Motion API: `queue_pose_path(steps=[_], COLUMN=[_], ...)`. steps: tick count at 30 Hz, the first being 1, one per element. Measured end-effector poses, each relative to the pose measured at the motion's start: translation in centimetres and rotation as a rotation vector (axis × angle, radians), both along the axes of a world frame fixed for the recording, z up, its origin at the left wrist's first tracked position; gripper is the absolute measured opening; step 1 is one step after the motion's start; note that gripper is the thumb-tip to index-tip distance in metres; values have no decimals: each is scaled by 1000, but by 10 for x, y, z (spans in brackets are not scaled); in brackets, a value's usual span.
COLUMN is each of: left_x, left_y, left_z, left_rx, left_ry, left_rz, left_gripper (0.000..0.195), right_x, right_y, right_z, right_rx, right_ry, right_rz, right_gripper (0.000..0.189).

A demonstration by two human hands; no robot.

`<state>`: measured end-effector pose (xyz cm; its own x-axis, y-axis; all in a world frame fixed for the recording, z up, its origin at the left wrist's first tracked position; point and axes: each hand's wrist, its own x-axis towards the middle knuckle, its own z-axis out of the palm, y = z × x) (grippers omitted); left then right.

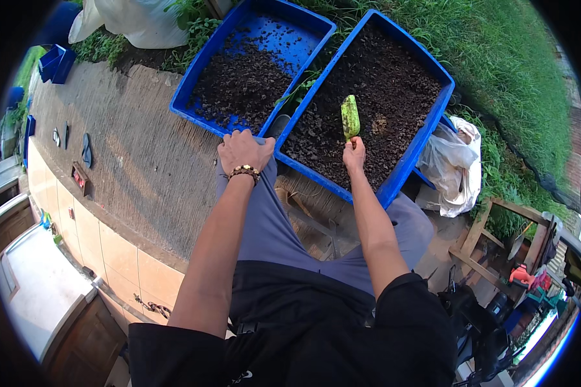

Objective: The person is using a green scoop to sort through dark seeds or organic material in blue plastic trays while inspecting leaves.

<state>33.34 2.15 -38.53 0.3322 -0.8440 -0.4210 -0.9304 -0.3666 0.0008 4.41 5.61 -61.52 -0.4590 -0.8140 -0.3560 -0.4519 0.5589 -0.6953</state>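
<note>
A green plastic hand scoop [350, 117], smeared with soil, is held by its handle in my right hand [354, 154]. Its blade lies over the dark crumbly soil [377, 82] in the right blue plastic tray [314, 175]. A small light-brown patch [379, 125] shows on the soil beside the scoop. My left hand [244, 151], with a beaded bracelet at the wrist, rests at the near edge of the left blue plastic tray [193, 118], above my knee; its fingers are partly bent and their grip is unclear. Loose soil [247, 82] covers part of that tray's floor.
White plastic sacks [452, 164] sit right of the trays, near a wooden frame [484, 232]. Another white sack [140, 24] stands at the upper left. Flip-flops [87, 151] and a small wooden box [81, 179] lie on the concrete at left. Grass borders the trays' far side.
</note>
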Motion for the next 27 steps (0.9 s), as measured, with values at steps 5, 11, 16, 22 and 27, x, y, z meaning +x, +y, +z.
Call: queue_pose_path(steps=[5,11,16,22,27], left_x=[-2,2,-3,5,-5], left_y=[-2,0,-1,0,-4], left_z=[2,3,2,-4,3], left_rx=[1,14,-23,-3,-2], left_ry=[7,-14,-8,-15,31], left_rz=[-1,-5,-21,-2,-7], left_gripper=[56,56,56,56,55], right_x=[28,84,89,65,26], right_y=[7,20,34,31,30], right_z=[-29,-25,-35,-18,-1], right_rx=[162,145,99,200,38], right_ry=[29,-44,-211,-781,-786], right_rz=[37,161,86,-132,-238], right_gripper=[14,14,18,16,18])
